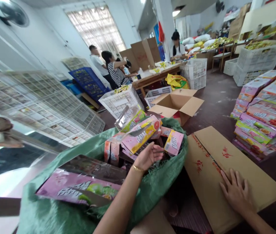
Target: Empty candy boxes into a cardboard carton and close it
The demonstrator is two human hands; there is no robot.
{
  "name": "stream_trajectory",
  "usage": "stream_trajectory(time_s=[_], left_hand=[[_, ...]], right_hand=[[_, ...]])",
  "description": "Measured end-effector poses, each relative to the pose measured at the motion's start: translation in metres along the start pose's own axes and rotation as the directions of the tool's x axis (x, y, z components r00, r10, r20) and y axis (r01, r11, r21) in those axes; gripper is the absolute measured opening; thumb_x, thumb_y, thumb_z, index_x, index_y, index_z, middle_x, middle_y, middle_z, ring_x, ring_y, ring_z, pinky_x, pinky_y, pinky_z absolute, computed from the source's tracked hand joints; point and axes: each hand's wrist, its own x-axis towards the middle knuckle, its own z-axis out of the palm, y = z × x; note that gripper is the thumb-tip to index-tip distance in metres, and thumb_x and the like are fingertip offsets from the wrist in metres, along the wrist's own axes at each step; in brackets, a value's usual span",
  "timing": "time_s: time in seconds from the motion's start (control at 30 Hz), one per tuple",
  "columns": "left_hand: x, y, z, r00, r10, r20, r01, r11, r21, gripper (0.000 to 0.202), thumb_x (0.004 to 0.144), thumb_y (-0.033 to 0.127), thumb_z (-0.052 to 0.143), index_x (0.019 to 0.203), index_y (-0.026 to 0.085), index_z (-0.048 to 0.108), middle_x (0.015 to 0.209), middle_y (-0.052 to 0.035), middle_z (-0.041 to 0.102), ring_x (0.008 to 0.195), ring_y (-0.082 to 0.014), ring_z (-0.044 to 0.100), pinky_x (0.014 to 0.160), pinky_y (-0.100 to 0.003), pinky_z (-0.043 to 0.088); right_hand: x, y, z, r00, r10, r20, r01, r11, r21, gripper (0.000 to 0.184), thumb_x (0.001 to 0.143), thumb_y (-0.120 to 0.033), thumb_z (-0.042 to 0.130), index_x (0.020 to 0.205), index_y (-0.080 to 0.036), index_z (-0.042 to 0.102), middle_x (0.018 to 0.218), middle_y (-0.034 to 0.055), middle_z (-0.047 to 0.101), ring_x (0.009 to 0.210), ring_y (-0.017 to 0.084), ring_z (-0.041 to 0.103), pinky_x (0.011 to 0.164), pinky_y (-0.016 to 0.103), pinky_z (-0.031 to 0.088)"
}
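My left hand (150,157), a bangle at its wrist, reaches over the mouth of a green woven sack (169,182). Its fingers are stretched out and nothing shows in them. Pink, printed cardboard packs fill the sack, among them a pink and yellow pack (141,134) just beyond the hand and a larger pink pack (79,185) at the near left. Flat on top of a brown carton (225,156) with red print lies my right hand (237,191), fingers spread near the lid seam. The carton's flaps are folded closed.
An open carton (177,103) stands beyond the sack. Stacked colourful packs (262,126) rise at the right. White crates (122,100) and a tall crate stack (42,104) stand at the left. Several people are around a wooden table (162,75) farther back.
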Motion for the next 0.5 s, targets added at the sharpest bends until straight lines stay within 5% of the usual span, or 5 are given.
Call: stream_trajectory(time_s=[0.17, 0.27, 0.37, 0.43, 0.5], left_hand=[[-0.025, 0.011, 0.030, 0.945, 0.286, 0.156, -0.322, 0.894, 0.310, 0.039, 0.082, 0.049, 0.077, 0.086, 0.010, 0.071, 0.086, -0.0125, 0.074, 0.069, -0.0196, 0.071, 0.068, -0.030, 0.060], [-0.010, 0.070, 0.021, 0.730, 0.683, 0.019, -0.579, 0.603, 0.549, 0.034, 0.087, 0.043, 0.067, 0.101, 0.012, 0.072, 0.095, -0.0112, 0.074, 0.079, -0.0213, 0.071, 0.080, -0.036, 0.060], [0.025, 0.134, -0.012, 0.425, 0.882, -0.204, -0.325, 0.359, 0.875, 0.045, 0.089, 0.024, 0.058, 0.130, 0.009, 0.067, 0.111, -0.0158, 0.071, 0.107, -0.0272, 0.067, 0.104, -0.045, 0.052], [0.052, 0.160, -0.038, 0.391, 0.857, -0.335, -0.029, 0.375, 0.927, 0.057, 0.090, 0.023, 0.057, 0.144, 0.006, 0.058, 0.133, -0.0229, 0.062, 0.131, -0.0335, 0.056, 0.116, -0.049, 0.042], [0.076, 0.172, -0.063, 0.435, 0.785, -0.441, 0.165, 0.412, 0.896, 0.068, 0.091, 0.030, 0.060, 0.155, 0.010, 0.047, 0.150, -0.0272, 0.047, 0.144, -0.0398, 0.042, 0.119, -0.054, 0.037]], right_hand=[[-0.002, -0.002, 0.003, 1.000, 0.004, -0.025, -0.002, 0.999, 0.046, 0.064, 0.105, -0.042, 0.020, 0.145, -0.019, 0.064, 0.162, 0.0206, 0.038, 0.155, 0.040, 0.026, 0.122, 0.068, 0.017], [-0.002, -0.002, 0.002, 1.000, 0.017, -0.014, -0.017, 0.999, 0.049, 0.063, 0.105, -0.043, 0.020, 0.145, -0.019, 0.064, 0.161, 0.0206, 0.038, 0.156, 0.039, 0.023, 0.122, 0.068, 0.017], [-0.001, -0.001, -0.001, 1.000, 0.025, 0.005, -0.025, 0.999, 0.046, 0.065, 0.104, -0.044, 0.019, 0.145, -0.018, 0.063, 0.161, 0.0210, 0.038, 0.155, 0.039, 0.025, 0.122, 0.067, 0.017], [-0.001, 0.000, -0.002, 0.999, 0.019, 0.030, -0.020, 0.999, 0.041, 0.066, 0.104, -0.043, 0.019, 0.145, -0.016, 0.063, 0.160, 0.0217, 0.039, 0.154, 0.041, 0.026, 0.122, 0.068, 0.017], [-0.002, 0.001, -0.004, 0.998, 0.017, 0.053, -0.019, 0.999, 0.034, 0.066, 0.103, -0.044, 0.019, 0.146, -0.017, 0.062, 0.159, 0.0214, 0.040, 0.155, 0.041, 0.025, 0.122, 0.068, 0.017]])
